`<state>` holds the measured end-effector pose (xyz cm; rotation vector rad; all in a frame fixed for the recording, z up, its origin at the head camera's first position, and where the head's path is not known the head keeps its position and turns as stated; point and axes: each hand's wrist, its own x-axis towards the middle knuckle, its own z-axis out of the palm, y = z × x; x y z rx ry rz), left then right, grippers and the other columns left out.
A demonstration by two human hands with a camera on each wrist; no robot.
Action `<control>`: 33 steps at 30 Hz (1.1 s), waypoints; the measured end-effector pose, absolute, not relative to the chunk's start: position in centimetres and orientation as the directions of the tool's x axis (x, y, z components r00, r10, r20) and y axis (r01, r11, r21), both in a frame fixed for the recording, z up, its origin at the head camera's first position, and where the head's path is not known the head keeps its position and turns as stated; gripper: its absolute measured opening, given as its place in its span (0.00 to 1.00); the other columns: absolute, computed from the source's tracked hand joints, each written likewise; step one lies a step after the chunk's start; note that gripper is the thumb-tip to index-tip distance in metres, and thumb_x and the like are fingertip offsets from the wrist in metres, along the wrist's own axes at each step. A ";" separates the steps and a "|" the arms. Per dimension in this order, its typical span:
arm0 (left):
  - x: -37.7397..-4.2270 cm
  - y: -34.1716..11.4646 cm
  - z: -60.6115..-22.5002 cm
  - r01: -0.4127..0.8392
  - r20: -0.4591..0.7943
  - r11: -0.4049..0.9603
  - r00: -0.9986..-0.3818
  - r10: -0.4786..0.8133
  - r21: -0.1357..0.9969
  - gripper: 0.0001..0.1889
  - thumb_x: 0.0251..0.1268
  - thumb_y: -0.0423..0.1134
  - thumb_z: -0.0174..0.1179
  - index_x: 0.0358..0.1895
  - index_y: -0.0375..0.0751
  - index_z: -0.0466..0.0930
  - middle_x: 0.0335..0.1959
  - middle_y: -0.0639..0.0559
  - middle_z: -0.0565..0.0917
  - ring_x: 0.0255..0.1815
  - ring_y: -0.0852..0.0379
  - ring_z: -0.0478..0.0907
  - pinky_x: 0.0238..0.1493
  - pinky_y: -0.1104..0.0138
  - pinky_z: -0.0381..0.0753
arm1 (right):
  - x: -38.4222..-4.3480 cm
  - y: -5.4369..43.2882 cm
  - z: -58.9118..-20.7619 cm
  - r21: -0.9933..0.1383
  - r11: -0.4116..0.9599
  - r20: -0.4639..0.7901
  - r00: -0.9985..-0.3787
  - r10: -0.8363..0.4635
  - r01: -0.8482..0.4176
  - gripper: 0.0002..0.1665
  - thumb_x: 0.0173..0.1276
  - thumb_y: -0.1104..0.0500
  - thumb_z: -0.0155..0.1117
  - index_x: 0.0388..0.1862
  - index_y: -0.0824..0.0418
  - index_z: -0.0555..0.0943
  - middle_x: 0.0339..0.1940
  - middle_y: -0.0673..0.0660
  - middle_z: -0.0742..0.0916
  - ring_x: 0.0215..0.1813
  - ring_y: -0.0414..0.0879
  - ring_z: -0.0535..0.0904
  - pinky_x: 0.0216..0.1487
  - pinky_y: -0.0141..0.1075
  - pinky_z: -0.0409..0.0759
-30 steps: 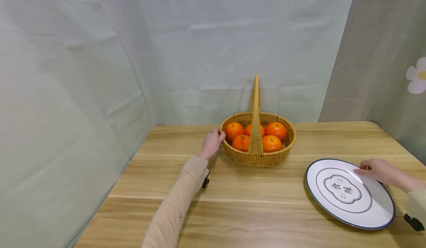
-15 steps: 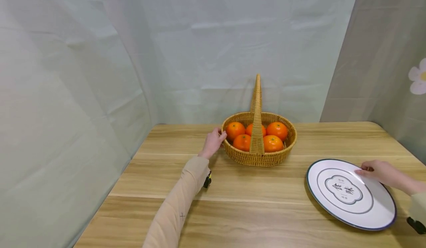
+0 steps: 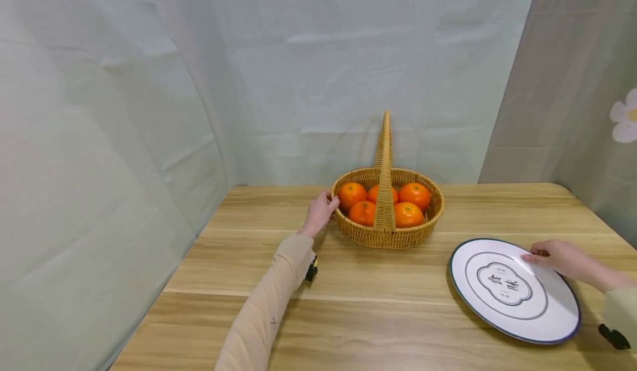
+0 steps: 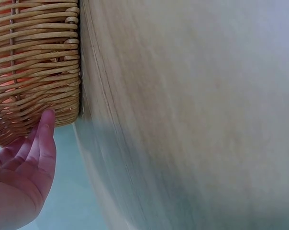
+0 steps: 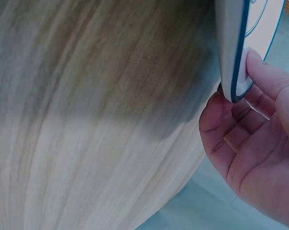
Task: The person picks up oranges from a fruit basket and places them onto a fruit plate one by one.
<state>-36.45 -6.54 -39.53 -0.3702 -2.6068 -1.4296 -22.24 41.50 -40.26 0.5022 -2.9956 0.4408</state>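
A wood-grain table (image 3: 378, 304) bears a wicker basket (image 3: 365, 237); whether the plate (image 3: 517, 310) touches is unclear.

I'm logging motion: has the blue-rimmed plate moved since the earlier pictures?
Yes: the blue-rimmed plate shifted slightly left in the head view, judged against the wooden table.
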 end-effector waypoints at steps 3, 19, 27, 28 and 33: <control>-36.5 -6.5 -39.5 0.281 0.240 0.516 -0.960 0.146 0.809 0.09 0.67 0.39 0.48 0.40 0.35 0.68 0.25 0.45 0.74 0.26 0.42 0.77 0.27 0.57 0.78 | -22.3 41.5 -40.3 -0.267 0.900 0.132 -0.938 -0.321 -0.345 0.14 0.62 0.60 0.61 0.19 0.55 0.70 0.15 0.44 0.66 0.20 0.35 0.58 0.21 0.31 0.57; -36.4 -6.6 -39.5 0.277 0.224 0.505 -0.961 0.164 0.817 0.10 0.68 0.40 0.47 0.43 0.35 0.68 0.28 0.45 0.74 0.27 0.42 0.76 0.28 0.57 0.77 | -22.4 40.8 -40.3 -0.285 0.891 0.136 -0.935 -0.327 -0.353 0.15 0.62 0.63 0.61 0.19 0.56 0.69 0.15 0.45 0.65 0.20 0.36 0.58 0.21 0.31 0.57; -36.4 -6.6 -39.4 0.275 0.226 0.535 -0.961 0.157 0.799 0.10 0.68 0.41 0.47 0.41 0.36 0.67 0.27 0.46 0.74 0.25 0.43 0.76 0.25 0.63 0.76 | -22.3 40.3 -40.1 -0.303 0.894 0.102 -0.944 -0.313 -0.329 0.14 0.61 0.64 0.61 0.19 0.56 0.69 0.15 0.46 0.66 0.20 0.37 0.59 0.21 0.31 0.57; -36.3 -6.6 -39.4 0.273 0.225 0.540 -0.962 0.155 0.796 0.10 0.68 0.41 0.47 0.41 0.36 0.67 0.27 0.46 0.74 0.25 0.43 0.76 0.24 0.64 0.76 | -22.3 40.2 -40.1 -0.302 0.894 0.102 -0.944 -0.314 -0.330 0.14 0.61 0.64 0.61 0.19 0.56 0.69 0.15 0.46 0.66 0.20 0.37 0.59 0.21 0.31 0.57; -36.3 -6.5 -39.4 0.265 0.219 0.553 -0.964 0.148 0.790 0.10 0.68 0.42 0.47 0.42 0.37 0.68 0.27 0.47 0.74 0.24 0.43 0.77 0.23 0.66 0.75 | -22.3 40.0 -40.0 -0.300 0.892 0.102 -0.941 -0.323 -0.339 0.14 0.62 0.63 0.60 0.19 0.57 0.70 0.16 0.46 0.66 0.20 0.37 0.59 0.21 0.31 0.57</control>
